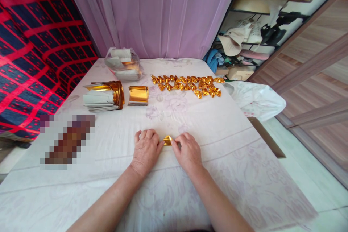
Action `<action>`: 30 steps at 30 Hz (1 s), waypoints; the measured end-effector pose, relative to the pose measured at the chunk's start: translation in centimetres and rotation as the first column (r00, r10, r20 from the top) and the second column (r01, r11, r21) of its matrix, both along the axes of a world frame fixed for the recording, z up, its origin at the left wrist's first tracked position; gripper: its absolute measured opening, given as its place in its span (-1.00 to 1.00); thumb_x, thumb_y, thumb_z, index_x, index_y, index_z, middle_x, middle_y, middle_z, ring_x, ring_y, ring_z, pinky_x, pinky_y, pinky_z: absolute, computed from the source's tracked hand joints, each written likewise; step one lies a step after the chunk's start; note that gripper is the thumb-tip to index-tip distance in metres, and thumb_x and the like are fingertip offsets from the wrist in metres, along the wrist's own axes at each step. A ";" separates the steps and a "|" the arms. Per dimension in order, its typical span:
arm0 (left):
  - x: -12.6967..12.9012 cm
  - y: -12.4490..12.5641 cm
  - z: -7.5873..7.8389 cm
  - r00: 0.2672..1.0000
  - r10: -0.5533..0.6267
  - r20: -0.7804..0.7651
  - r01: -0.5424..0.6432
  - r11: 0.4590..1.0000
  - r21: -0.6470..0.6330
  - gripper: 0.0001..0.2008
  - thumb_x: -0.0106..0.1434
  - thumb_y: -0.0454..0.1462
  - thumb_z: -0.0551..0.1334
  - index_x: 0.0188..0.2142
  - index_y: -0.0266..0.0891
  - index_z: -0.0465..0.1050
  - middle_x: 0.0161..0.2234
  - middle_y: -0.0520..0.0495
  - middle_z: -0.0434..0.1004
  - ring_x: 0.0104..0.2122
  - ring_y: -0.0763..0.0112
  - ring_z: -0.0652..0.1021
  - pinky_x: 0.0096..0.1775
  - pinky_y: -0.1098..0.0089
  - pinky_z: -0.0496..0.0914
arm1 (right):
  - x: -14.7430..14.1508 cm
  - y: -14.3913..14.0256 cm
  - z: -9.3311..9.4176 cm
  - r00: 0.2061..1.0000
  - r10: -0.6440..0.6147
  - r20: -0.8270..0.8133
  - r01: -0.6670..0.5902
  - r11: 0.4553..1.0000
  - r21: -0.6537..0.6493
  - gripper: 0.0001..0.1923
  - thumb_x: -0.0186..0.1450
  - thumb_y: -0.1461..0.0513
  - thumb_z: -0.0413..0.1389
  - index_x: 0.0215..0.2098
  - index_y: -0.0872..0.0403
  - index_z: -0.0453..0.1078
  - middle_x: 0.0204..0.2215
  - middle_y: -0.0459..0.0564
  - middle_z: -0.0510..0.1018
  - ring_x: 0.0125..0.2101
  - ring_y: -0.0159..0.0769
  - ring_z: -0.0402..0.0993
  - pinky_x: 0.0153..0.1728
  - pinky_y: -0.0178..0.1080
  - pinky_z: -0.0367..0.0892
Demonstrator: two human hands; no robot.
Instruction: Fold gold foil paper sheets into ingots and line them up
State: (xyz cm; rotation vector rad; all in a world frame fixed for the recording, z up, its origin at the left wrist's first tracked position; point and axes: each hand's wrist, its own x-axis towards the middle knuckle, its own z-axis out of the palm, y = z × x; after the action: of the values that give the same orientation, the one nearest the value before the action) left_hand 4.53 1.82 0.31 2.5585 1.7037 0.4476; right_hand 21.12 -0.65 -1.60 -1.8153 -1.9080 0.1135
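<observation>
A small folded piece of gold foil paper point(168, 140) lies on the white patterned bedsheet point(217, 159) between my two hands. My left hand point(146, 149) pinches its left end, knuckles up. My right hand point(187, 150) pinches its right end. Farther back lies a row of several finished gold folded pieces point(187, 84). At the back left sit a curled gold foil sheet point(138, 95) and a stack of gold-and-white paper sheets point(103, 96).
A clear plastic bag of paper point(124, 64) stands near the pink curtain point(152, 11). A white plastic bag point(255, 99) hangs off the bed's right edge. A red-and-dark checked blanket point(29, 50) rises on the left. A cluttered rack point(252, 40) and wooden floor are at the right.
</observation>
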 end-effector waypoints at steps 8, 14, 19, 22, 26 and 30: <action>0.0 -0.1 0.1 0.998 0.005 0.065 -0.004 1.000 -0.019 -0.84 0.28 -0.21 0.20 -0.39 -0.21 0.46 -0.24 -0.12 0.47 -0.18 0.17 0.43 0.06 -0.04 0.16 | 0.0 0.0 -0.4 0.999 -0.040 -0.018 0.040 0.999 0.006 -0.91 0.29 0.20 0.14 -0.36 0.04 0.35 -0.37 -0.04 0.45 -0.29 -0.25 0.38 -0.25 -0.26 0.20; 0.0 -0.1 -0.3 0.991 -0.045 0.125 0.050 0.998 -0.033 -0.82 0.32 -0.26 0.15 -0.19 -0.03 0.53 -0.10 -0.10 0.44 -0.10 0.18 0.42 0.11 -0.10 0.10 | 0.5 0.0 -0.6 0.997 0.018 -0.071 -0.016 1.000 0.020 -0.91 0.30 0.29 0.06 -0.36 0.02 0.36 -0.37 -0.06 0.46 -0.31 -0.28 0.38 -0.26 -0.27 0.21; -0.1 0.0 -0.6 0.986 -0.061 0.154 0.070 0.996 -0.054 -0.76 0.33 -0.26 0.16 -0.10 0.10 0.54 -0.05 -0.10 0.42 -0.03 0.15 0.40 0.12 -0.11 0.09 | 0.9 0.0 -0.7 0.992 0.043 -0.119 -0.040 0.999 0.020 -0.85 0.31 0.32 0.01 -0.37 0.03 0.37 -0.38 -0.05 0.46 -0.31 -0.27 0.38 -0.25 -0.27 0.22; -0.2 0.1 -0.6 0.987 -0.057 0.151 0.068 0.995 -0.068 -0.75 0.33 -0.25 0.16 -0.09 0.10 0.53 -0.03 -0.11 0.41 -0.01 0.14 0.40 0.12 -0.11 0.10 | 1.0 0.0 -0.8 0.990 0.056 -0.126 -0.053 0.998 0.027 -0.84 0.32 0.32 -0.01 -0.36 0.03 0.38 -0.38 -0.04 0.46 -0.31 -0.27 0.38 -0.23 -0.27 0.24; -0.1 0.0 -0.5 0.988 -0.053 0.146 0.063 0.996 -0.059 -0.76 0.32 -0.25 0.18 -0.08 0.09 0.54 -0.02 -0.12 0.42 0.01 0.13 0.40 0.13 -0.12 0.10 | 1.1 -0.2 -0.8 0.988 0.082 -0.131 -0.071 0.994 0.086 -0.80 0.35 0.30 -0.05 -0.31 0.05 0.42 -0.35 -0.02 0.48 -0.28 -0.27 0.39 -0.20 -0.26 0.27; -0.1 0.0 -0.6 0.988 -0.054 0.143 0.062 0.997 -0.051 -0.76 0.32 -0.24 0.18 -0.07 0.06 0.53 0.00 -0.13 0.42 0.03 0.12 0.39 0.14 -0.12 0.10 | 0.8 -1.1 -0.2 0.985 0.156 -0.067 -0.149 0.984 0.099 -0.74 0.37 0.26 -0.04 -0.12 0.04 0.47 -0.19 0.05 0.49 -0.17 -0.25 0.39 -0.10 -0.21 0.30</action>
State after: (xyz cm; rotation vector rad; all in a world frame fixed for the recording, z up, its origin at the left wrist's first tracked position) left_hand 4.47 1.81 -0.30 2.4658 1.5677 0.5556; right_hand 21.89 -1.71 -1.84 -1.5812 -1.9645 0.1394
